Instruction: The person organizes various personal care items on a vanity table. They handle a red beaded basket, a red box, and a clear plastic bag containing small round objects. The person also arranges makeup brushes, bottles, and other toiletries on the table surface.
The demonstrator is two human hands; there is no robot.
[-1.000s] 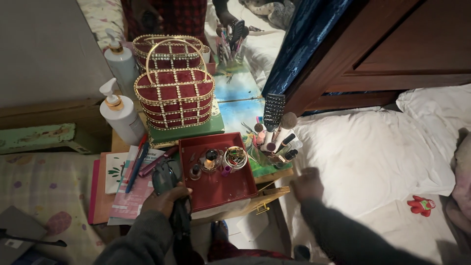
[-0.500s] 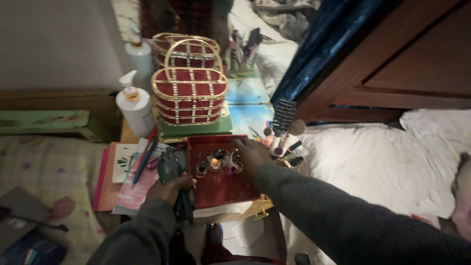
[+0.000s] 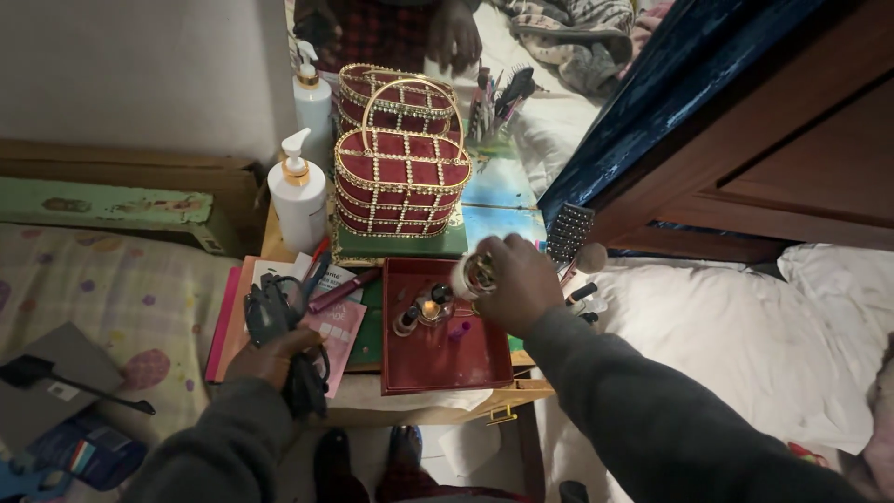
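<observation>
**Hands over a crowded dressing table**

A white bed (image 3: 745,326) lies to the right, a patterned bedspread (image 3: 102,298) to the left. Between them stands a small wooden table (image 3: 410,396) set against a mirror (image 3: 521,121). At the back of the table a red basket (image 3: 400,182) with gold beaded trim sits on a green box (image 3: 400,247). Just left of the basket stands a white pump bottle (image 3: 299,196).

In front of the green box lies an open red tray (image 3: 438,354) holding several small bottles (image 3: 424,310). Left of the tray lie pink booklets (image 3: 331,326) with pens on top. A black hairbrush (image 3: 569,233) sits at the table's right edge.

The right hand (image 3: 517,284) hovers over the tray's upper right corner, fingers curled around a small round gold-topped jar (image 3: 473,277), lifted clear of the tray.

The left hand (image 3: 270,352) rests at the table's left front edge, closed around a bundle of black cords (image 3: 284,326).
</observation>
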